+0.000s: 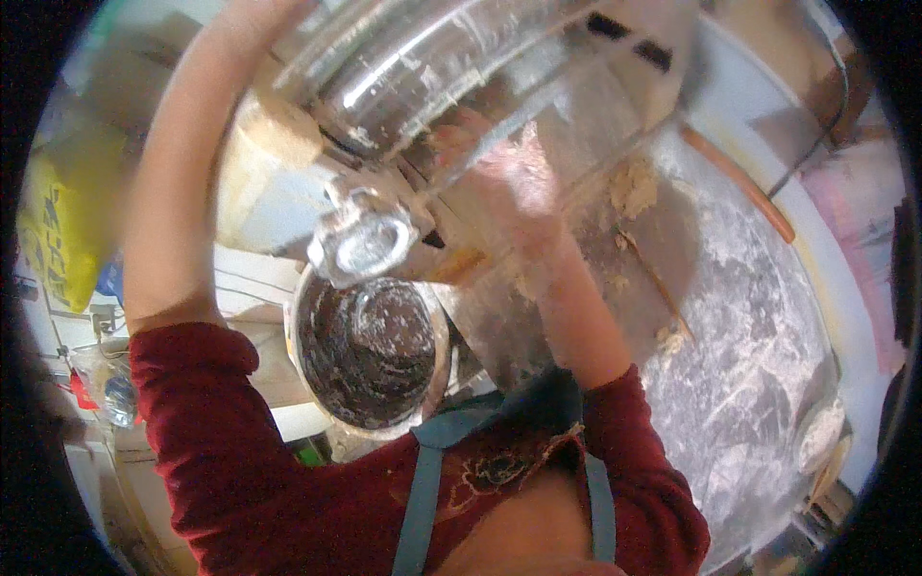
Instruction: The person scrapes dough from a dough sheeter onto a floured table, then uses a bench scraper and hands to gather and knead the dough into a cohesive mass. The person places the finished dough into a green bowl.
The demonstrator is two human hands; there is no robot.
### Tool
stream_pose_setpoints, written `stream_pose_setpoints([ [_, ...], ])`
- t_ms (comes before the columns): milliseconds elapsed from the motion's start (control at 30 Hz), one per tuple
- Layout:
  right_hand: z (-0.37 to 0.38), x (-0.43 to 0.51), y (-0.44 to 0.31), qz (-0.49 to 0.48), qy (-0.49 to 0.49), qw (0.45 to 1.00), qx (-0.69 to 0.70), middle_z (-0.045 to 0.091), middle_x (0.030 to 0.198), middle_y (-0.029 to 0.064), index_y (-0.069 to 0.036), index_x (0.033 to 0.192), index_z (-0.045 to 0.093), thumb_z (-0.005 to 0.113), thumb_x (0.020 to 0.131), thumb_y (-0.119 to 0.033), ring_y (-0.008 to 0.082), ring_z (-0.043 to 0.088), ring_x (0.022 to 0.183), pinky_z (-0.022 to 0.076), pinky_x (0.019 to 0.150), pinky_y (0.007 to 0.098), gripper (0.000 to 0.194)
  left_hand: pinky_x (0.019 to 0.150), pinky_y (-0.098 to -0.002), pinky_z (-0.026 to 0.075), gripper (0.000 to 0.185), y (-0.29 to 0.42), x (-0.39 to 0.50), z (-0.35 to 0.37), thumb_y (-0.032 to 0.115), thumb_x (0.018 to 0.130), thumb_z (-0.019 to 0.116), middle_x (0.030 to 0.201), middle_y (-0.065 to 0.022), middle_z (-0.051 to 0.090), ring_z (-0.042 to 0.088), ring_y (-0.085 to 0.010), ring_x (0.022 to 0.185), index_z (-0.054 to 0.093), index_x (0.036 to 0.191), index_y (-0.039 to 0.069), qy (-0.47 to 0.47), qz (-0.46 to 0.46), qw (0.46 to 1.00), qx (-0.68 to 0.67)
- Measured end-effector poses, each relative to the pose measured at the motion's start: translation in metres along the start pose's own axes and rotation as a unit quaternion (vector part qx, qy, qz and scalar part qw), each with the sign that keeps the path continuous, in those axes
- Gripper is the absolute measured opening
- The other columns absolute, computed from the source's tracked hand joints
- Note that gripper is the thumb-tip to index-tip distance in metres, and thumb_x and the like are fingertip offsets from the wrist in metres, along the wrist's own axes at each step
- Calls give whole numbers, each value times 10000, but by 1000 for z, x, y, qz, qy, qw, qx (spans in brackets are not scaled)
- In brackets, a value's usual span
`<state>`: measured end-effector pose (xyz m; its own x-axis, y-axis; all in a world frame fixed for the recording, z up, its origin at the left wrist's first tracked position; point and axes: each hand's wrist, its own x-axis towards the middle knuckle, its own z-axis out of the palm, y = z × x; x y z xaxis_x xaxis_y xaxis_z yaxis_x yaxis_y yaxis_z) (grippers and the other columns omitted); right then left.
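Observation:
My right hand [515, 169], dusted with white powder and blurred, reaches in beside a shiny metal cylinder [425, 68] of a machine. A pale bar crosses in front of its fingers, so whether it holds anything is unclear. My left forearm rises along the left side and leaves at the top edge; that hand is out of view. A powder-coated metal knob or fitting [367, 241] sticks out at the machine's near end. Below it stands a round bucket [441, 360], its dark inside streaked with white. Crumbly, dough-like lumps [634, 189] lie on a brown surface right of my hand.
On the right is a round-edged table [749, 345] coated in white powder. A wooden rod [742, 186] lies near its far rim, and a thin stick [655, 284] rests nearer. A powdery, rounded item [821, 435] lies at its right edge. A yellow bag [68, 237] hangs at the left.

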<state>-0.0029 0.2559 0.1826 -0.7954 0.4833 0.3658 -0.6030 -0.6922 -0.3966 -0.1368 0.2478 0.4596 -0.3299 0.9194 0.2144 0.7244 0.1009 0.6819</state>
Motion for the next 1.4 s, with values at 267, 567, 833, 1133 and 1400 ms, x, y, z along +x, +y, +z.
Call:
stream_pose_setpoints([
  [267, 9, 49, 22, -33, -145, 967, 208, 462, 1304, 225, 91, 1326, 352, 453, 810, -674, 315, 442, 1217, 318, 1051, 420, 928, 716, -254, 402, 216, -3, -2, -8, 150, 851, 475, 854, -30, 578, 487, -124, 761, 647, 960, 78, 32, -45, 974, 220],
  [567, -19, 78, -30, -81, -161, 896, 405, 447, 1330, 222, 88, 1351, 312, 401, 729, -818, 334, 422, 1238, 273, 1085, 452, 1103, 518, -245, 339, 187, -2, -11, 8, 167, 841, 526, 660, -2, 545, 483, -94, 590, 629, 912, 29, 94, -12, 993, 77],
  [833, -78, 123, -115, -173, -298, 851, 396, 241, 1455, 239, 119, 1386, 210, 190, 701, -889, 350, 191, 1372, 113, 1144, 433, 1219, 542, -231, 318, 202, 14, -16, 22, 174, 836, 540, 631, 15, 502, 433, -81, 584, 623, 935, 18, 114, -24, 984, 135],
  [1133, -71, 134, -122, -138, -332, 871, 336, 277, 1444, 246, 134, 1379, 214, 180, 662, -910, 355, 266, 1343, 167, 1134, 419, 1267, 532, -235, 315, 210, 15, -13, 18, 182, 835, 552, 608, 16, 480, 426, -85, 574, 628, 942, 18, 91, -31, 990, 104],
  [1400, -63, 109, -101, -117, -65, 990, 51, 200, 1470, 249, 142, 1391, 141, 268, 671, -899, 352, 227, 1358, 169, 1127, 417, 1272, 519, -241, 301, 181, 16, -15, 22, 198, 836, 560, 602, 10, 489, 424, -81, 568, 630, 877, 35, 103, -26, 989, 99],
])
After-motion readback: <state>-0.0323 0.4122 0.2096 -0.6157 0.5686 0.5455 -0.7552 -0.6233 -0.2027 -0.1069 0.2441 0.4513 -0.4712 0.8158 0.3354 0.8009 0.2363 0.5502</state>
